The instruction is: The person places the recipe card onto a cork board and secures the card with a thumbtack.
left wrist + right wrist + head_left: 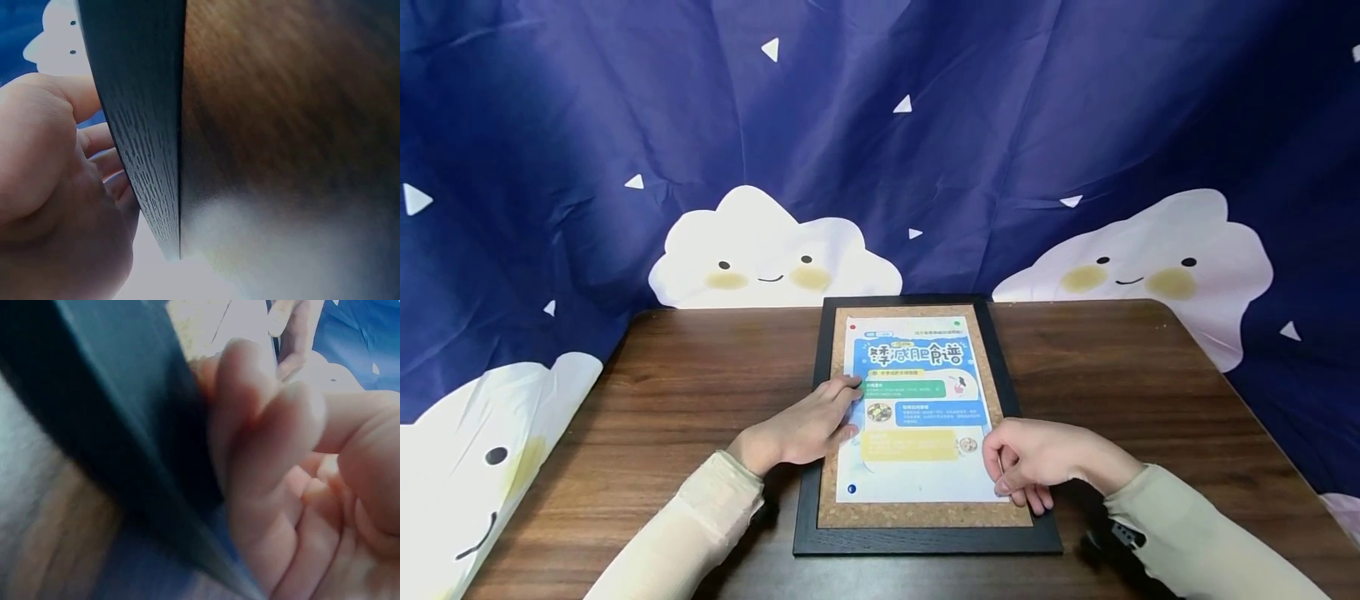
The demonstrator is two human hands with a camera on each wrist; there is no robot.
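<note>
A printed sheet (917,479) lies on a cork board (925,515) with a black frame (925,542). Round pins show at three of its corners: red (852,327) at upper left, green (957,323) at upper right, blue (852,489) at lower left. My left hand (808,421) rests across the frame's left side, its fairly straight fingers on the sheet's left edge. At the lower right corner, my right hand (1037,458) has its thumb and index finger brought together over the sheet. Those fingertips hide the corner and whatever may be between them.
The board lies on a brown wooden table (700,350), its top end near the far edge. Behind the table hangs a dark blue curtain (850,125) with white clouds (760,250). A small dark object (1127,535) is at the right sleeve's cuff.
</note>
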